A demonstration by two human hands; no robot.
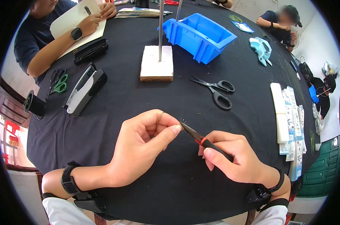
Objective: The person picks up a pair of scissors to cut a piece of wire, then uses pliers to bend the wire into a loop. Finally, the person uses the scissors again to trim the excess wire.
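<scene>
My left hand point(143, 144) is over the near middle of the black table, thumb and index finger pinched on a small dark item point(185, 122) with short thin strands, too tiny to name. My right hand point(233, 153) is wrapped round the dark handles of red-trimmed pliers point(194, 134). The narrow tip of the pliers meets the item at my left fingertips. Beyond my hands lie black scissors point(216, 91), their blades pointing left.
A metal rod stands on a white block point(157, 67) beside a blue bin point(201, 37). At left are a stapler point(85, 90), green scissors point(60, 85) and a spool point(35, 104). Packets point(291, 120) lie right. One person writes in a notebook point(74, 24); others sit farther off.
</scene>
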